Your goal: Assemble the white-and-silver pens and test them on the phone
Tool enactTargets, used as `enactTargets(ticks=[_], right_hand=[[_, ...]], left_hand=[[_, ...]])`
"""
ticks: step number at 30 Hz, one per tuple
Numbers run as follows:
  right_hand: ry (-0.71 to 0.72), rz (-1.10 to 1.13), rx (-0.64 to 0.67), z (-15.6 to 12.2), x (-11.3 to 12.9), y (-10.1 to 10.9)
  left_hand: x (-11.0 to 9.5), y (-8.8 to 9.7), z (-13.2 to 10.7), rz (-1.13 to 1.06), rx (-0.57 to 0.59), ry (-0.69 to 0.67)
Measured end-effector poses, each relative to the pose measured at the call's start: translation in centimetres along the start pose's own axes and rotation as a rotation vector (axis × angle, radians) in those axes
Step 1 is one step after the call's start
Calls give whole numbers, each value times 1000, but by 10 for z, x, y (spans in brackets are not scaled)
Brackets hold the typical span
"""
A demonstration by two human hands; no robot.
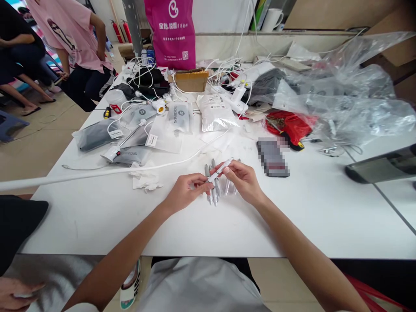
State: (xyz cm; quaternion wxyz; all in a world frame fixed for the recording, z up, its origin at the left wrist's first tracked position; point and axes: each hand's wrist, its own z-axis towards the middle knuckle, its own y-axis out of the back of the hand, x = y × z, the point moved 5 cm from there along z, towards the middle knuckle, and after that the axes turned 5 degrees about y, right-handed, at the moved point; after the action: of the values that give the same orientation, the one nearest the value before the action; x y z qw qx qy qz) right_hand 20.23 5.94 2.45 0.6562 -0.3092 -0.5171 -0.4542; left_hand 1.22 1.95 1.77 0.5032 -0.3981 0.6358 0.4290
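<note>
A slim white pen-shaped object [220, 170] is held just above the white counter [97, 225], in front of the person and between the two bare hands. Its long axis runs aslant, from a lower end at the left hand [191, 188] up and away to a far end at the right hand [243, 181]. Both hands are on it: the left pinches the near end between thumb and fingertips, while the right grips it towards the far end, its thumb lying along the side. Neither hand is clearly nearer, since the piece spans the short gap between them. Beneath and just beyond the fingers lies a loose group of grey-and-clear plastic pens [214, 196], their long axes pointing mostly away from the person, so the held piece crosses them at a slant; whether it touches any of them I cannot tell. Crumpled white tissue [146, 177] lies near the left hand on its outer side, and a dark, flat rectangular item [273, 158], partly blurred out, rests to the right of the right hand, apart from it.
</note>
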Motion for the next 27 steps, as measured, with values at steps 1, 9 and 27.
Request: enactTargets(ticks=[1, 9, 27], right_hand=[[-16, 20, -10, 0, -1, -2], [-51, 303, -361, 16, 4, 45], [96, 425, -365, 13, 19, 87]], left_hand=[[0, 0, 0, 26, -27, -6], [0, 13, 1, 116, -249, -113], [1, 17, 3, 165, -265, -141]])
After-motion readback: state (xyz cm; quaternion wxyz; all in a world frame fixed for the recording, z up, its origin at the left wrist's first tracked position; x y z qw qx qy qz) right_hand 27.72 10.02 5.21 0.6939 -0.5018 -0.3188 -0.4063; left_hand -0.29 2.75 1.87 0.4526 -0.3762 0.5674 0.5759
